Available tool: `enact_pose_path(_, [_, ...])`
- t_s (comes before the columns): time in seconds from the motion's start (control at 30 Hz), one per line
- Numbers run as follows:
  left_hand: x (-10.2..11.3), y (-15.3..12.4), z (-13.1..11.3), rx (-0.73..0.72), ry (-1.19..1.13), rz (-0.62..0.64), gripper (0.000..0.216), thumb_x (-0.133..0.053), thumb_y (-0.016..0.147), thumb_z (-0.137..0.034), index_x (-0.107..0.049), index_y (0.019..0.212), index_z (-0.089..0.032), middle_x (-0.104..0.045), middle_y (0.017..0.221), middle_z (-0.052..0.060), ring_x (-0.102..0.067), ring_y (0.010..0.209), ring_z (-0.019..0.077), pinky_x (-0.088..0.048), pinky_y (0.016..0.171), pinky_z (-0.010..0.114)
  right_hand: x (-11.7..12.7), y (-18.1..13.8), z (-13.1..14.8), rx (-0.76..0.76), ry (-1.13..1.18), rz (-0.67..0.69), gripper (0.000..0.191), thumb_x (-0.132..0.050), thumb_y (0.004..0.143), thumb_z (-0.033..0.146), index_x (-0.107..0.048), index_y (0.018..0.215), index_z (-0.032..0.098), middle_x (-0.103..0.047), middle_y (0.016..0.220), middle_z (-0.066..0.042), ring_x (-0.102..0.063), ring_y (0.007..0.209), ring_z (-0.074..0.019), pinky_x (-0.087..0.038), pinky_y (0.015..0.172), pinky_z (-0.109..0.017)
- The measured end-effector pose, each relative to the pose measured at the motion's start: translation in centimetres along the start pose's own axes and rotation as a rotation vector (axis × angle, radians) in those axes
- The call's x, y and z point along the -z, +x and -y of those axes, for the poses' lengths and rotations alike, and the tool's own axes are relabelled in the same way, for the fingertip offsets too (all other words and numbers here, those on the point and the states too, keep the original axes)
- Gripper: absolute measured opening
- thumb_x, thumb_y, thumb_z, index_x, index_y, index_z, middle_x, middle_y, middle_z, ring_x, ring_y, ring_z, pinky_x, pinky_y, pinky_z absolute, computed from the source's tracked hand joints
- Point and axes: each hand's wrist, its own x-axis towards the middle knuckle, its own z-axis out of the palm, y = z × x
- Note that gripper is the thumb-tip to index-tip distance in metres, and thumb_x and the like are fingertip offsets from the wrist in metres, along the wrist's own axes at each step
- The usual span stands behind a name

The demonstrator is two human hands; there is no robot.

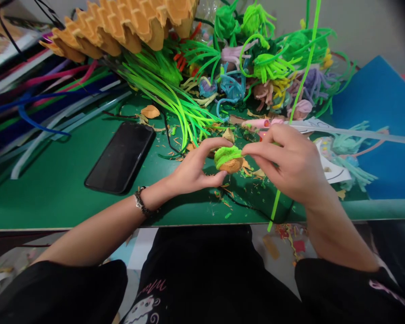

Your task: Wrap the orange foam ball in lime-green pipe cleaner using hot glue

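Note:
Between its thumb and fingers, my left hand grips a small brown egg-carton cup. Bright green pipe cleaner is wrapped round the upper part of the cup. Thumb and forefinger of my right hand pinch that pipe cleaner at the cup's right side. A long light-green strand rises above my right hand and shows again below it; whether the hand holds it is hidden. Brown carton scraps and green fluff lie on the green table beneath my hands.
A black phone lies left of my hands. Behind are an egg carton, a bundle of green pipe cleaners and several pipe-cleaner pieces. On the right is a blue sheet; blue and white strands spread at left.

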Motion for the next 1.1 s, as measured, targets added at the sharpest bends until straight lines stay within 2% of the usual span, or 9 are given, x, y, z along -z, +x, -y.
enact_pose_path(0.27, [0.1, 0.0, 0.0, -0.010, 0.012, 0.030, 0.050, -0.057, 0.077, -0.021, -0.039, 0.124, -0.025, -0.057, 0.123, 0.009, -0.062, 0.108, 0.0208, -0.055, 0.083, 0.033, 0.1, 0.3, 0.2, 0.052, -0.070, 0.004, 0.025, -0.044, 0.092, 0.019, -0.069, 0.089, 0.021, -0.045, 0.071, -0.003, -0.047, 0.068, -0.0158, -0.043, 0.064, -0.031])
enact_pose_path(0.47, [0.1, 0.0, 0.2, -0.067, 0.038, 0.035, 0.050, -0.057, 0.079, -0.019, -0.041, 0.126, -0.027, -0.059, 0.122, 0.006, -0.061, 0.110, 0.0200, -0.055, 0.085, 0.031, 0.1, 0.4, 0.3, 0.046, -0.080, 0.019, 0.025, -0.044, 0.092, 0.019, -0.068, 0.087, 0.022, -0.046, 0.070, -0.003, -0.049, 0.068, -0.0163, -0.041, 0.061, -0.031])
enact_pose_path(0.63, [0.1, -0.1, 0.1, -0.007, 0.015, 0.055, 0.049, -0.057, 0.079, -0.022, -0.040, 0.124, -0.024, -0.058, 0.123, 0.009, -0.060, 0.112, 0.0221, -0.055, 0.085, 0.035, 0.0, 0.2, 0.1, 0.028, -0.052, 0.036, 0.021, -0.045, 0.092, 0.022, -0.066, 0.089, 0.023, -0.048, 0.073, -0.002, -0.053, 0.071, -0.0165, -0.043, 0.064, -0.031])
enact_pose_path(0.8, [0.1, 0.0, 0.1, 0.047, -0.088, 0.015, 0.056, -0.060, 0.079, -0.025, -0.033, 0.128, -0.028, -0.055, 0.125, 0.010, -0.057, 0.117, 0.0232, -0.057, 0.081, 0.034, 0.3, -0.3, -0.1, 0.012, 0.063, 0.010, 0.020, -0.047, 0.091, 0.018, -0.060, 0.106, 0.023, -0.060, 0.088, -0.005, -0.060, 0.084, -0.0189, -0.049, 0.076, -0.035])
enact_pose_path(0.87, [0.1, 0.1, 0.0, 0.058, -0.132, 0.030, 0.058, -0.059, 0.081, -0.028, -0.029, 0.130, -0.029, -0.055, 0.126, 0.010, -0.057, 0.116, 0.0230, -0.057, 0.081, 0.034, 0.3, -0.5, -0.1, 0.007, 0.092, -0.018, 0.021, -0.048, 0.091, 0.015, -0.059, 0.106, 0.025, -0.063, 0.092, -0.005, -0.061, 0.087, -0.0184, -0.050, 0.079, -0.035])
enact_pose_path(1.0, [0.1, 0.4, -0.2, 0.035, -0.173, 0.066, 0.058, -0.058, 0.083, -0.030, -0.025, 0.131, -0.029, -0.058, 0.124, 0.010, -0.060, 0.113, 0.0222, -0.058, 0.082, 0.035, 0.1, -0.7, -0.1, 0.056, 0.126, -0.145, 0.014, -0.053, 0.088, 0.012, -0.062, 0.095, 0.021, -0.063, 0.085, -0.003, -0.061, 0.079, -0.0141, -0.051, 0.073, -0.030])
enact_pose_path(1.1, [0.1, 0.5, -0.3, -0.012, -0.191, 0.048, 0.056, -0.058, 0.082, -0.025, -0.027, 0.128, -0.029, -0.059, 0.123, 0.009, -0.061, 0.113, 0.0220, -0.057, 0.084, 0.035, 0.0, -0.8, 0.0, 0.060, 0.107, -0.158, 0.015, -0.053, 0.088, 0.012, -0.064, 0.092, 0.022, -0.063, 0.084, -0.002, -0.060, 0.076, -0.0128, -0.050, 0.069, -0.028])
